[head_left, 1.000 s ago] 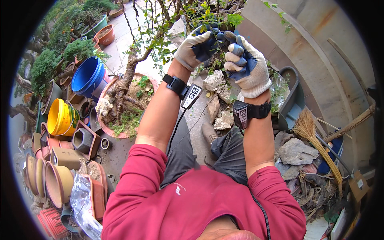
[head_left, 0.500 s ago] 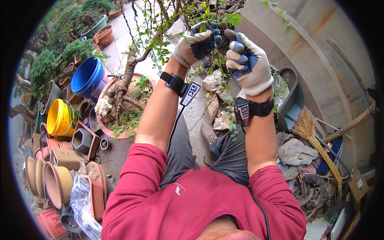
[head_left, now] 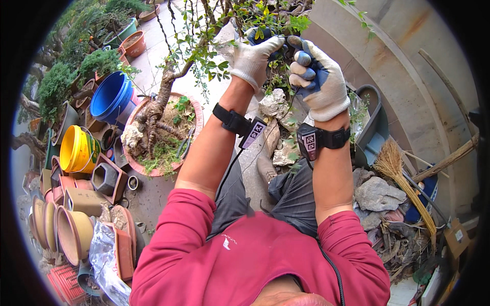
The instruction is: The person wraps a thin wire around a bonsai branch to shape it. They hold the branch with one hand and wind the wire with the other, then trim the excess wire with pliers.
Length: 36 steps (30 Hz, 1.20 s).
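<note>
Both my hands wear white gloves with blue palms, raised close together at a small potted tree's leafy branches. My left hand is closed, thumb toward the right hand, around a thin branch; leaves partly hide its fingers. My right hand is closed, fingers curled, its thumb and forefinger tips near the left thumb. What it pinches is too small to make out. A thin dark wire-like strand hangs below the right glove. The tree's thick trunk rises from a round pink pot at left.
Left stand a blue bucket, a yellow bucket and several stacked pots. Stones lie below my hands. At right are a grey-green scoop-shaped container, a straw broom, a large rock and a wooden pole.
My left hand and forearm have shifted right, the wrist turning and the thumb coming closer to the right hand. More of the pink pot's right side shows. My right hand has barely moved.
</note>
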Motion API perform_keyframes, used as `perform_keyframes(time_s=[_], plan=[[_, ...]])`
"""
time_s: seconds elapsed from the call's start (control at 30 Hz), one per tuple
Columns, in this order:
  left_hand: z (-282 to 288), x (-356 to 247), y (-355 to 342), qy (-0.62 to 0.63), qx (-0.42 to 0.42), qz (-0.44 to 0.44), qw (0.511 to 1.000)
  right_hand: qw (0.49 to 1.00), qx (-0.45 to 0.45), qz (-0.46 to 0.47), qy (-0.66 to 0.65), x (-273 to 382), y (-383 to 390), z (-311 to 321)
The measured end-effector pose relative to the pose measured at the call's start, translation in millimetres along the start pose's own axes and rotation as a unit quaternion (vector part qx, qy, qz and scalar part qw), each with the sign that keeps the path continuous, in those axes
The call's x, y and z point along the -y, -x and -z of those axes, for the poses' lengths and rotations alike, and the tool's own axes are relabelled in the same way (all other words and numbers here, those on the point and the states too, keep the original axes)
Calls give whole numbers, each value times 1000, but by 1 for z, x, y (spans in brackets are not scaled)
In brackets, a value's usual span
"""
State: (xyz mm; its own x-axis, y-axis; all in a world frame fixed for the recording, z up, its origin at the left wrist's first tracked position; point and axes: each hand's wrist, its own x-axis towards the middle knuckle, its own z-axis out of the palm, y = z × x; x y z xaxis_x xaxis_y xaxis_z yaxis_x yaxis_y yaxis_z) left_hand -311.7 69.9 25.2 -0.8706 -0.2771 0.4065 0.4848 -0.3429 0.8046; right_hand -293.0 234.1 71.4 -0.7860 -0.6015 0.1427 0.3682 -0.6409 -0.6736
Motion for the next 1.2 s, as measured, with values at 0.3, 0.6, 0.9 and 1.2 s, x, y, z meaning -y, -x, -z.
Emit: perform_keyframes(time_s=[0.3, 0.6, 0.9, 1.2], plan=[[-18, 5, 7, 128, -150, 70, 978, 998, -15, 19, 59, -3, 1, 1], [-13, -4, 8, 179, -147, 77, 970, 997, -32, 20, 62, -4, 2, -1], [-15, 4, 16, 47, -159, -54, 985, 999, -34, 5, 12, 0, 1, 0], [4, 2, 10, -1, -73, -14, 997, 1000, -26, 9, 12, -4, 3, -3]])
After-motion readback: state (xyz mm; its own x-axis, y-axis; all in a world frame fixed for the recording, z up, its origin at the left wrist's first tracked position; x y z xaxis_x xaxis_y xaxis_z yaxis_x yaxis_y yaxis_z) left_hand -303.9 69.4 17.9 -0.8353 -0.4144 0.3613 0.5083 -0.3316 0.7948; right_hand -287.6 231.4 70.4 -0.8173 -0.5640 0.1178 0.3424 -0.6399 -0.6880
